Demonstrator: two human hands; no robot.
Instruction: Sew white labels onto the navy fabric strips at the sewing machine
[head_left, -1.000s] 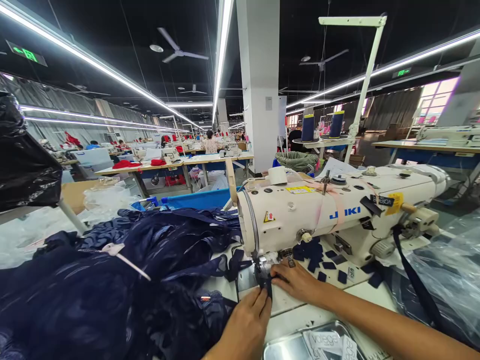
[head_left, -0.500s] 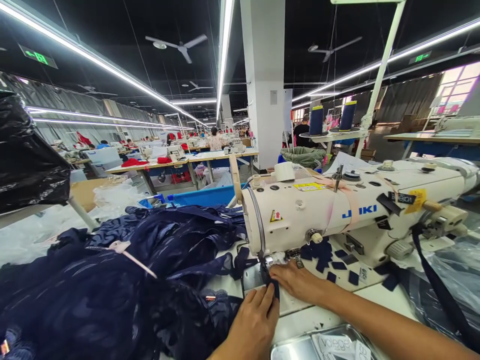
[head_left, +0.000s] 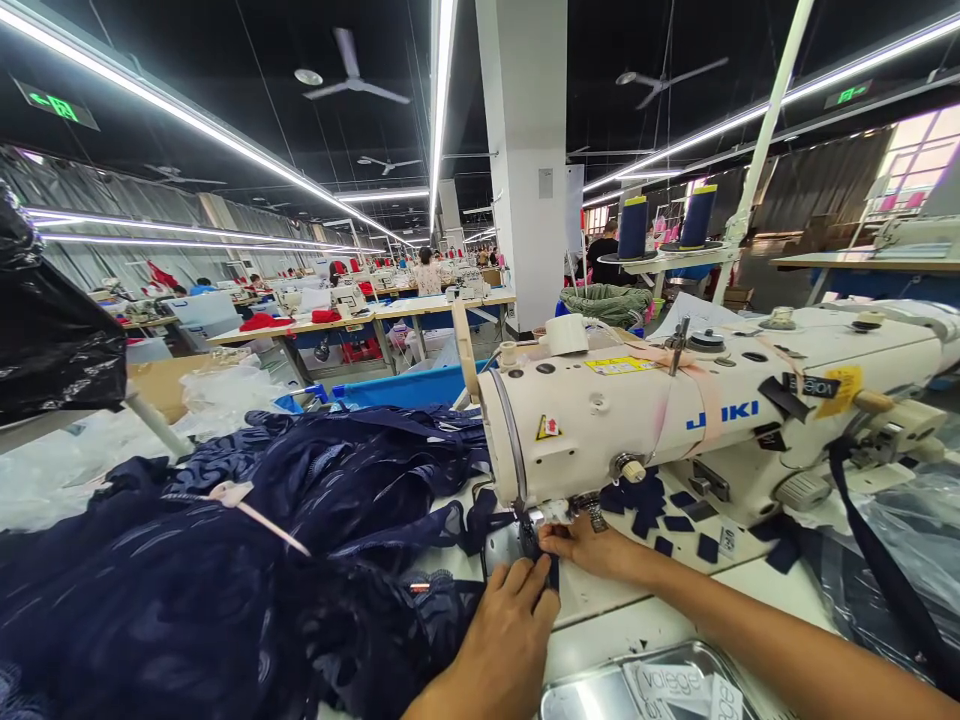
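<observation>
A white sewing machine [head_left: 577,430] stands in front of me, with a strip of navy fabric [head_left: 553,572] under its needle end. My left hand [head_left: 504,630] has its fingers bent and pressed together on this strip, just in front of the metal needle plate [head_left: 501,543]. From the right, my right hand [head_left: 596,548] reaches under the machine head and pinches the strip's edge beside the presser foot. The fingertips of both hands are partly hidden. A large heap of navy garments [head_left: 225,560] lies to the left of the needle.
Small navy fabric pieces [head_left: 707,548] lie scattered behind my right hand. A metal tray [head_left: 592,695] with white printed labels [head_left: 675,685] sits at the near edge. A pale pointed tool [head_left: 262,517] rests on the heap. Clear plastic [head_left: 892,560] covers something dark at right.
My left fingers have bent more and moved slightly toward the needle. My right hand stays beside the presser foot. The view has shifted a little.
</observation>
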